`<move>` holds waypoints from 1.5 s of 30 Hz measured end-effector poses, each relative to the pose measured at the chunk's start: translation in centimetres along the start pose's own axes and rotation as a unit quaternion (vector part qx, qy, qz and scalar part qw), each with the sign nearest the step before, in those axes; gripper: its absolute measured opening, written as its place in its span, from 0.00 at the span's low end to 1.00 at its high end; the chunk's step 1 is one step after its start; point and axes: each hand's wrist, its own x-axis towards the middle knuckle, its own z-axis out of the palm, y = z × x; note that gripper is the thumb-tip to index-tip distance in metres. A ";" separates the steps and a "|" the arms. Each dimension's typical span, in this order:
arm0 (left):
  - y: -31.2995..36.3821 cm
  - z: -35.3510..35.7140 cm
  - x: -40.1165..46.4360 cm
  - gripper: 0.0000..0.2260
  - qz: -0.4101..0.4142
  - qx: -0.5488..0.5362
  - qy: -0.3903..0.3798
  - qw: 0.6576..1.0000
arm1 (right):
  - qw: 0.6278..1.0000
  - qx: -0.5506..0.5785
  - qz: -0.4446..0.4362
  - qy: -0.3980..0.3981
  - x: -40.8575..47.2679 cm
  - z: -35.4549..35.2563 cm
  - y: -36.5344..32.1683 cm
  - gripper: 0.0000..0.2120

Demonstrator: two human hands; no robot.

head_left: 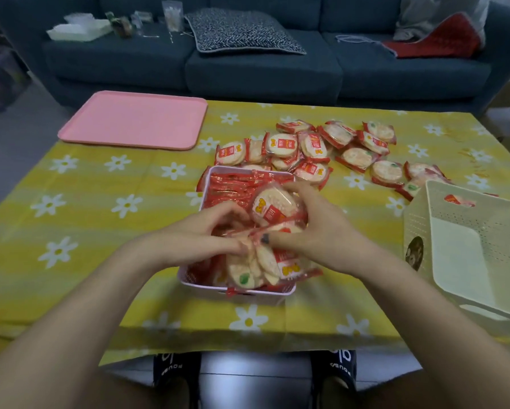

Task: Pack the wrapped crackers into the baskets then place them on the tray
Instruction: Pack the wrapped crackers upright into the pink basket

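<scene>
A pale pink basket (pixel 280 291) stands in the middle of the table, packed with red-and-white wrapped crackers (pixel 227 187). My right hand (pixel 318 228) grips one wrapped cracker (pixel 273 208) over the basket's middle. My left hand (pixel 206 231) has its fingers curled down among the crackers in the basket and pinches packets there. A loose pile of wrapped crackers (pixel 330 149) lies on the cloth behind the basket. A cream basket (pixel 419 228) stands at the right. The pink tray (pixel 135 122) lies at the far left of the table.
A yellow cloth with white flowers (pixel 94 208) covers the table. Behind it stands a dark blue sofa (pixel 262 72) with a patterned cushion, a red cloth and small items. My feet in dark slippers (pixel 174 373) show below the near table edge.
</scene>
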 end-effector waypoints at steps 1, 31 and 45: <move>0.0 0.0 0.1 0.23 0.000 0.016 -0.007 1.000 | 1.000 -0.014 0.002 -0.009 0.2 -0.2 0.2 0.38; 0.7 -0.7 4.4 0.11 0.100 0.152 0.114 0.977 | 0.993 0.100 0.052 -0.029 2.8 -1.5 0.6 0.20; 0.8 -0.8 5.1 0.12 0.068 0.110 0.031 0.991 | 0.977 0.175 0.117 -0.043 2.8 -2.2 1.1 0.18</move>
